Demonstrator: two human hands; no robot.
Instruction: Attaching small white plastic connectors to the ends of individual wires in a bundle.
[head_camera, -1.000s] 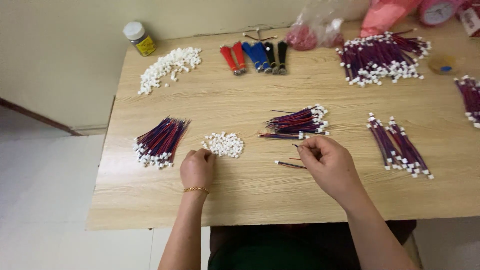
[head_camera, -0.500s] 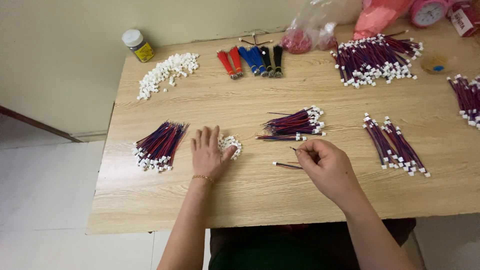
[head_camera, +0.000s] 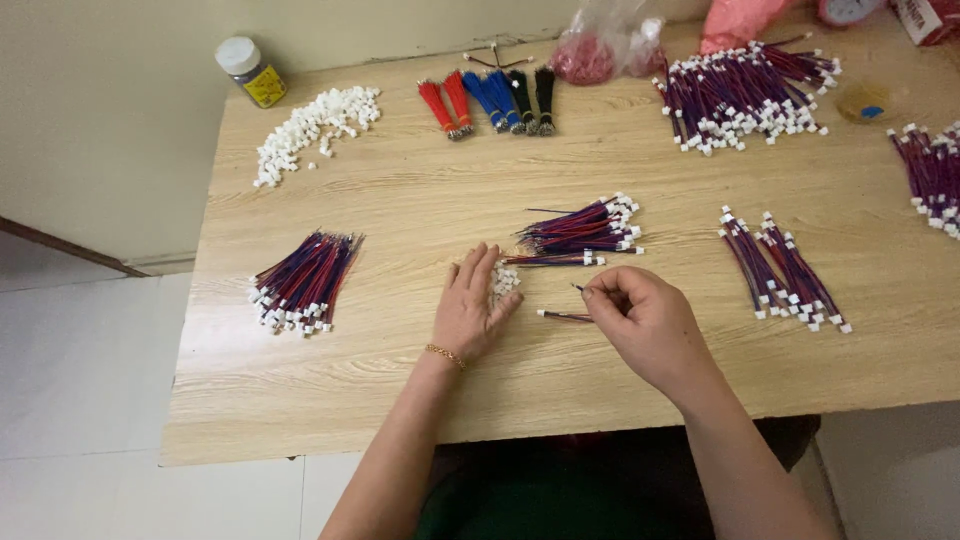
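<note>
A thin red-and-blue wire lead (head_camera: 562, 316) is pinched between the fingertips of the right hand (head_camera: 650, 325), just above the pale wooden table (head_camera: 400, 210). The left hand (head_camera: 472, 310) is laid flat, fingers spread, over a small heap of white plastic connector housings (head_camera: 506, 280), beside a bundle of finished red-and-blue leads (head_camera: 585, 230). The lead is judged light and limp; it is best gripped near its bare end. The housings are judged tiny, hard and easily scattered.

The table (head_camera: 400, 200) is showing pale, matt wood grain; the small connectors (head_camera: 505, 279) are looking like white plastic; the wires (head_camera: 575, 232) are wearing smooth red-and-blue insulation.
</note>
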